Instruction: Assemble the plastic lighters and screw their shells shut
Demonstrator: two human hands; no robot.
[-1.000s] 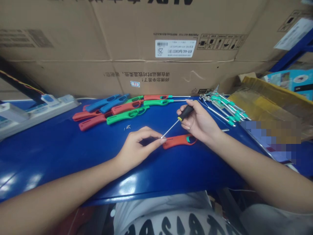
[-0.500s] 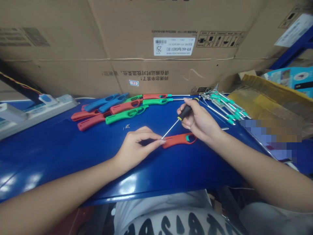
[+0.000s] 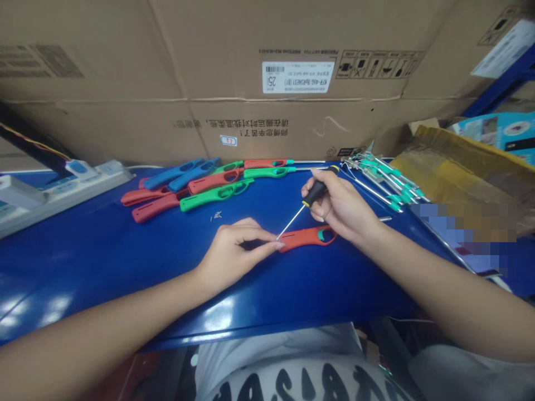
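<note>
An orange lighter body [image 3: 307, 238] with a teal trigger lies on the blue table [image 3: 125, 250]. My right hand [image 3: 340, 209] grips a screwdriver [image 3: 307, 203] with a black and yellow handle; its thin shaft slants down-left to the lighter's left end. My left hand [image 3: 234, 250] rests on the table with thumb and forefinger pinched at that same end, right at the screwdriver's tip. What the pinch holds is too small to make out.
Several red, green and blue lighter bodies [image 3: 200, 186] lie in a row at the back. A bundle of metal rods with teal ends [image 3: 384, 181] sits back right. A large cardboard box [image 3: 251, 83] walls the rear. A white power strip [image 3: 62, 181] lies left.
Nearly nothing has changed; both hands stay at the orange lighter, with the view shifted only slightly.
</note>
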